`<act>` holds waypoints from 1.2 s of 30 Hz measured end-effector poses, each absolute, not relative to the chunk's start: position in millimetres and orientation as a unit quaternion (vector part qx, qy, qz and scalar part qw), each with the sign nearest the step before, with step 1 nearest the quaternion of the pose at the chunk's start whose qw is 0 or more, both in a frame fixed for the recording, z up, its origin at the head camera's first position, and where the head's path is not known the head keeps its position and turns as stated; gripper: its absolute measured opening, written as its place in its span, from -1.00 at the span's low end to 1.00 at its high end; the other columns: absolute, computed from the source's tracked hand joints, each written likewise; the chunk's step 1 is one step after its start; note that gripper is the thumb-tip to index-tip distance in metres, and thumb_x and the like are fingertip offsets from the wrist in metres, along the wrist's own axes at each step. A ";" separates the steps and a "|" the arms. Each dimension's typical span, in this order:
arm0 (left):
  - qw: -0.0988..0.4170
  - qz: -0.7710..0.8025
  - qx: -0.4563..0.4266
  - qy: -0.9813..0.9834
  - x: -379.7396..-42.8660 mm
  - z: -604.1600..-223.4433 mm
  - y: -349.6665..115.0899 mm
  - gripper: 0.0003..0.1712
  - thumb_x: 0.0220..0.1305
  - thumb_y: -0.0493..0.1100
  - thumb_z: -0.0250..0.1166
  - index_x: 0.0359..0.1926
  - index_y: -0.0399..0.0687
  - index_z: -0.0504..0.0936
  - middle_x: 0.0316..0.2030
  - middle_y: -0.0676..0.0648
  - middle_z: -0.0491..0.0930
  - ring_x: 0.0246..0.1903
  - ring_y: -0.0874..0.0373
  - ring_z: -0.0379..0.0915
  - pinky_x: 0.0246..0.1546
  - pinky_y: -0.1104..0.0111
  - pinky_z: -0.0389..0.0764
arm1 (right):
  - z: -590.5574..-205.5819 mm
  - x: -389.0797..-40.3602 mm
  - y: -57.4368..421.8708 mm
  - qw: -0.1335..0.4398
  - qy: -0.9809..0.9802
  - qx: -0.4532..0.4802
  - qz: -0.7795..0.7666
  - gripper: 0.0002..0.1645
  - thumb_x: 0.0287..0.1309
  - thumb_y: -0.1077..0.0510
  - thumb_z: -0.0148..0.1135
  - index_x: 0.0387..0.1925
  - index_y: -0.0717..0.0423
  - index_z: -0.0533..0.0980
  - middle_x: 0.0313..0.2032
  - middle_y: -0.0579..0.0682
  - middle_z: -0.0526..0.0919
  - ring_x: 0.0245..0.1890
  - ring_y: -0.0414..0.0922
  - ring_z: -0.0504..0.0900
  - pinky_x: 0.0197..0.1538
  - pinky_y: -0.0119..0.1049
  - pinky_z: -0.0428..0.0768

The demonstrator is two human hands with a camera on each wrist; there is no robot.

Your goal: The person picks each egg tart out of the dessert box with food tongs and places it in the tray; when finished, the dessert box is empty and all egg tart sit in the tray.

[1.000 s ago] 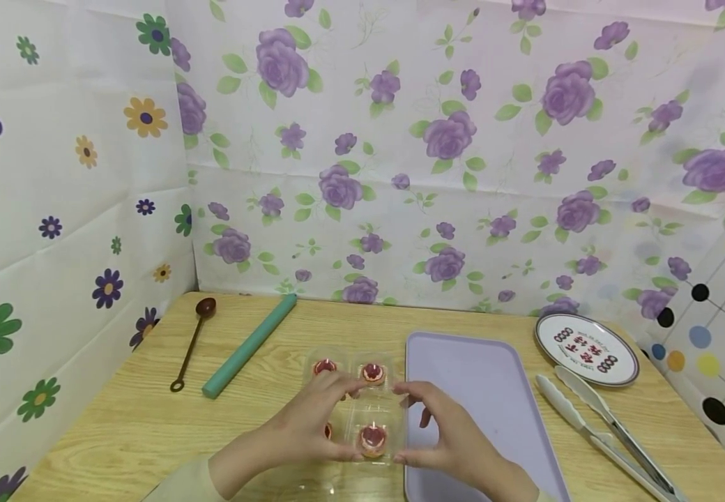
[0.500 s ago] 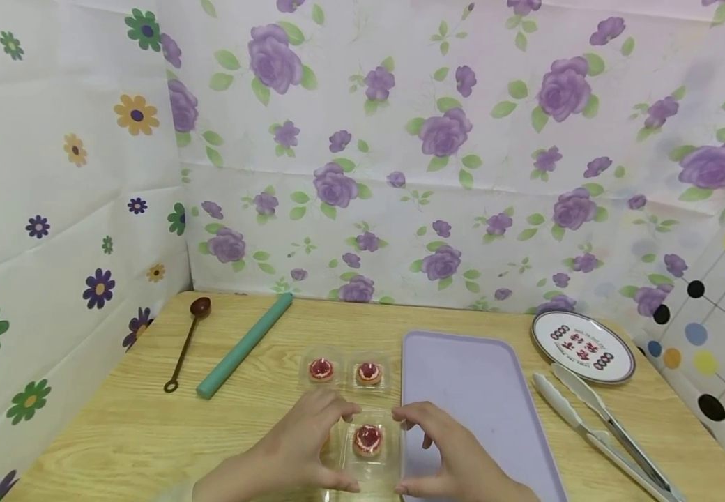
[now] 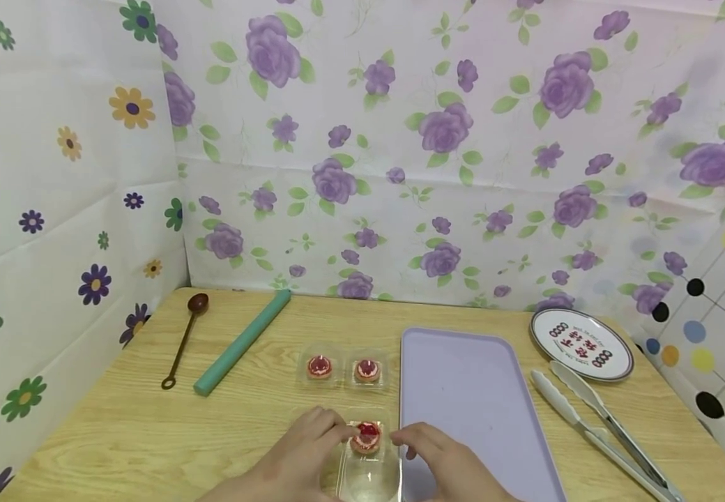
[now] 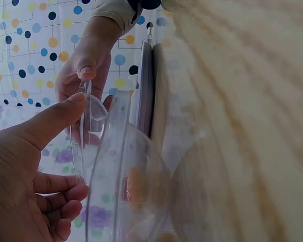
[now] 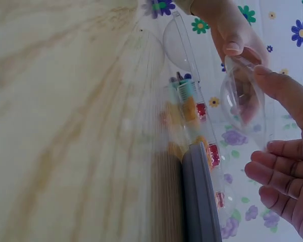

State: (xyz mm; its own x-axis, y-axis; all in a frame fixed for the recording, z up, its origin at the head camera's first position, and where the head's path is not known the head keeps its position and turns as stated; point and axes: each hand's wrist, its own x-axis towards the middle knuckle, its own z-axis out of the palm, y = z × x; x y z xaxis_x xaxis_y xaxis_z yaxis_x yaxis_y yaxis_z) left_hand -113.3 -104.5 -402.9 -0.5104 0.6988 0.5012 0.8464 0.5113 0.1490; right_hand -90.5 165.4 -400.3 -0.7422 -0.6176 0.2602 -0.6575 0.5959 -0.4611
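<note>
Both hands hold a clear domed plastic lid (image 3: 371, 477) between them, near the front of the table. My left hand (image 3: 300, 453) pinches its left edge with thumb and fingertips, and my right hand (image 3: 447, 464) pinches the right edge. The right wrist view shows the lid (image 5: 245, 98) raised off the tabletop. Just beyond it, partly overlapped by the left fingers, sits a small tart (image 3: 365, 439) with a red top in a clear plastic box. Two similar tarts, a left one (image 3: 319, 366) and a right one (image 3: 367, 370), sit in clear compartments farther back.
A lilac tray (image 3: 469, 404) lies right of the tarts, with metal tongs (image 3: 601, 432) and a printed white plate (image 3: 582, 345) beyond it. At left are a green rolling stick (image 3: 243, 341) and a dark brown spoon (image 3: 187, 338).
Both hands have drawn toward the front of the table with the lid, uncovering the two back tarts. The view has tilted and shifted slightly.
</note>
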 end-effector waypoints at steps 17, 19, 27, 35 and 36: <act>0.204 -0.115 -0.487 -0.842 -108.6 -417.0 -104.3 -0.40 0.04 0.27 0.33 -0.07 -0.06 0.58 -0.26 0.13 0.47 -0.23 0.33 0.30 -0.19 0.54 0.40 | -413.3 -85.5 160.2 0.089 -0.886 0.410 0.198 -0.33 0.14 -0.36 0.16 0.06 0.03 0.49 -0.06 -0.13 0.61 -0.19 -0.30 0.62 -0.25 -0.52 0.60; 0.204 -0.113 -0.488 -0.841 -108.0 -418.6 -104.3 -0.42 0.05 0.29 0.31 -0.09 -0.05 0.59 -0.26 0.12 0.47 -0.23 0.34 0.30 -0.20 0.56 0.39 | -414.8 -84.8 159.5 0.095 -0.886 0.415 0.186 -0.36 0.15 -0.35 0.16 0.05 0.01 0.49 -0.08 -0.14 0.62 -0.14 -0.26 0.64 -0.21 -0.48 0.62; 0.183 -0.084 -0.489 -0.849 -106.3 -421.6 -106.6 -0.44 0.17 0.38 0.16 -0.16 0.03 0.58 -0.28 0.14 0.46 -0.27 0.35 0.26 -0.28 0.60 0.33 | -422.6 -83.1 155.4 0.070 -0.891 0.413 0.173 -0.39 0.19 -0.35 0.11 0.01 0.01 0.53 -0.11 -0.16 0.63 -0.14 -0.30 0.63 -0.21 -0.52 0.61; 0.208 -0.062 -0.492 -0.843 -105.9 -423.7 -106.7 -0.49 0.15 0.36 0.20 -0.20 0.05 0.59 -0.30 0.16 0.46 -0.31 0.37 0.23 -0.31 0.64 0.27 | -424.2 -82.7 153.4 0.059 -0.895 0.413 0.157 -0.39 0.21 -0.36 0.08 0.00 0.01 0.55 -0.13 -0.18 0.63 -0.18 -0.38 0.60 -0.23 -0.58 0.57; 0.210 -0.060 -0.491 -0.843 -105.9 -423.8 -106.9 -0.48 0.14 0.36 0.20 -0.20 0.05 0.59 -0.31 0.16 0.46 -0.31 0.37 0.23 -0.31 0.63 0.27 | -424.0 -82.6 153.3 0.056 -0.896 0.411 0.157 -0.38 0.20 -0.37 0.08 0.00 0.01 0.55 -0.13 -0.18 0.63 -0.18 -0.39 0.60 -0.24 -0.59 0.57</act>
State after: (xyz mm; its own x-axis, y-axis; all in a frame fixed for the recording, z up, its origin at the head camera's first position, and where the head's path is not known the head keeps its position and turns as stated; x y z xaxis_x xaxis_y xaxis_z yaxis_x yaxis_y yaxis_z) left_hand -105.9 -106.9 -423.8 -0.4291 0.8037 0.4122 0.8538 0.5099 -0.1053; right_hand -82.6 153.3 -424.0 -0.6550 -0.7196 0.2304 -0.7551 0.6120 -0.2352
